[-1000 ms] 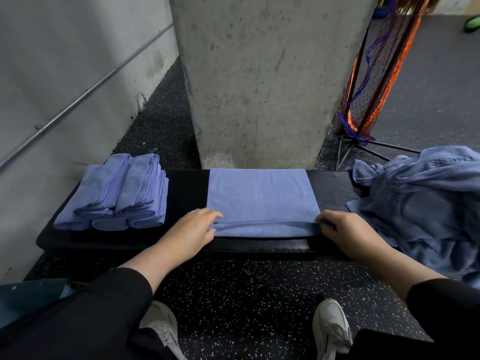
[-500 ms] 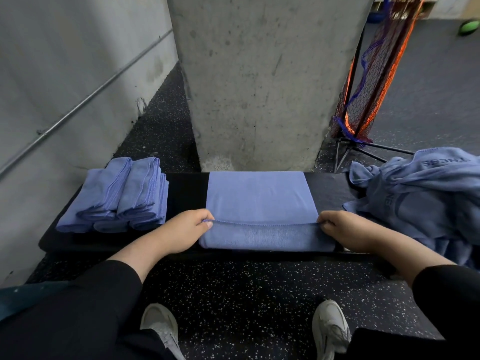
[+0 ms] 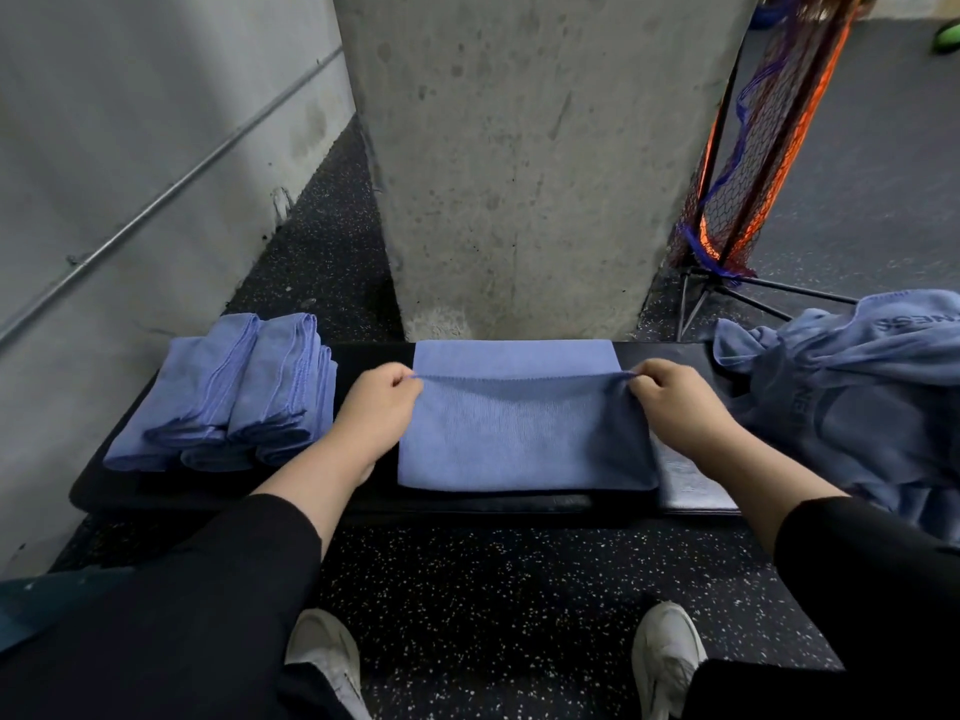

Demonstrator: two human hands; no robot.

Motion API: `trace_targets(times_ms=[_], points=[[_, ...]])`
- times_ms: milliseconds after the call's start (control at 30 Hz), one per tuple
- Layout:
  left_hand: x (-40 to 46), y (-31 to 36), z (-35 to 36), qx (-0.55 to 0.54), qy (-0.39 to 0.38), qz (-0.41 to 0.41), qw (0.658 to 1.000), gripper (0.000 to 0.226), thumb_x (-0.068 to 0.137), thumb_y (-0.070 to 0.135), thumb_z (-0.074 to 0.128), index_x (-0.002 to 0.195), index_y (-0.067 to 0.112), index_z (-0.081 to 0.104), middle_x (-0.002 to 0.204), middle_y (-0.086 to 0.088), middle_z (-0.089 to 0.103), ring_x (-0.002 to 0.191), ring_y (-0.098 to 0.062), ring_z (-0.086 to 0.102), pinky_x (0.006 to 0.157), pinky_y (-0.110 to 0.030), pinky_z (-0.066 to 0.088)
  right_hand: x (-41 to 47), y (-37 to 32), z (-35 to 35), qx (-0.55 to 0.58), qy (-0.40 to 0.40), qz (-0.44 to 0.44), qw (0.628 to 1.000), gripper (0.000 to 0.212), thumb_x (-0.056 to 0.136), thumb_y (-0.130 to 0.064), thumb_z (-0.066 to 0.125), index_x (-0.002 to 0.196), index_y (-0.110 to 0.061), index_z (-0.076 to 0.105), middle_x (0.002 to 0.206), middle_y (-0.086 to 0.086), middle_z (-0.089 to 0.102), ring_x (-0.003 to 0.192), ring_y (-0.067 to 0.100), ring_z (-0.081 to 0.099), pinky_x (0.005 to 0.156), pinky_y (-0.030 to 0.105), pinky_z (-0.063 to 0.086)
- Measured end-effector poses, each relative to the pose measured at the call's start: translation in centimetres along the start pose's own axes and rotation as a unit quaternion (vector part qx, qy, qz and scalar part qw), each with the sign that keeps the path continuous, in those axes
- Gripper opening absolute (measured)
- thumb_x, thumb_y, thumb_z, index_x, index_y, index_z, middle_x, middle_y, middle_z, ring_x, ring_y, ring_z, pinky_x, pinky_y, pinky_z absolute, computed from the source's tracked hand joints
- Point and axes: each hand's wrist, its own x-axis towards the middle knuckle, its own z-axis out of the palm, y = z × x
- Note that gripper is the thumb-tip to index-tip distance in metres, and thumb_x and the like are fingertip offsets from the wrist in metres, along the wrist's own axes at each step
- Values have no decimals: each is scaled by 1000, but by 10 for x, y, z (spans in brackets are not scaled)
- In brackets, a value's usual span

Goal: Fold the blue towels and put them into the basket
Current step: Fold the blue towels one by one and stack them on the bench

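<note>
Two white shoes stand on the speckled floor. Above them both forearms reach over the black table. The left hand and the right hand each pinch one corner of the raised edge of the blue towel, fingers curled, and the rest lies flat. Folded towels lie left, a loose pile right
</note>
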Motion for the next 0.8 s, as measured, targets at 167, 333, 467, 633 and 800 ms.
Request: trace_targets(times_ms=[167,333,467,633,800], points=[[21,5,18,60,40,14,997,22,100,17,45,93,3,60,75,-5,54,63,-16,41,54,-31,29,26,4,20,-11,-18,26,999,18,98,-15,50,94,-7,67,77,7,64,70,26,60,61,29,39],[36,-3,31,157,7,40,987,23,102,18,43,83,8,53,76,-3,53,67,-20,44,57,-32,32,40,10,25,-75,-36,26,996,23,99,-16,48,105,-7,68,91,10,67,86,28,60,70,28,35],[36,-5,30,233,3,60,971,23,104,21,41,87,11,54,82,-5,59,70,-19,49,59,-33,36,39,10,23,-117,-46,10,992,25,100,-14,46,105,-4,68,105,17,70,99,32,61,72,31,35],[17,-8,18,284,-34,88,954,23,104,21,41,90,10,55,79,-5,58,67,-19,47,55,-31,33,23,9,13,-153,-104,8,983,23,98,-12,48,99,-7,70,96,12,68,86,25,55,69,28,34],[-16,-18,6,309,-66,107,943,26,102,24,44,77,20,46,70,2,52,65,-18,46,53,-31,28,-4,13,-2,-139,-215,27,966,31,93,-8,52,67,-21,62,70,0,63,63,19,64,64,34,57]])
